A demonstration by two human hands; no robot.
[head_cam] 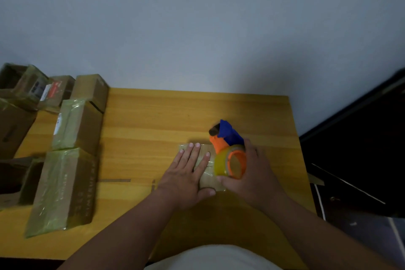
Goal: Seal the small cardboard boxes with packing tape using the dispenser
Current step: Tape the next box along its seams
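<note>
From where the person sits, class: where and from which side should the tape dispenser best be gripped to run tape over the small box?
Probably around the tape roll and orange hub, from the right, as the right hand does now. The tape dispenser points its blue head away, and the left hand lies flat on the small box, blocking the left side.

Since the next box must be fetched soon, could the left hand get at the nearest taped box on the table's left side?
Probably yes: the left hand lies flat on the small box, holding nothing, and bare table lies between it and the nearest taped box.
</note>
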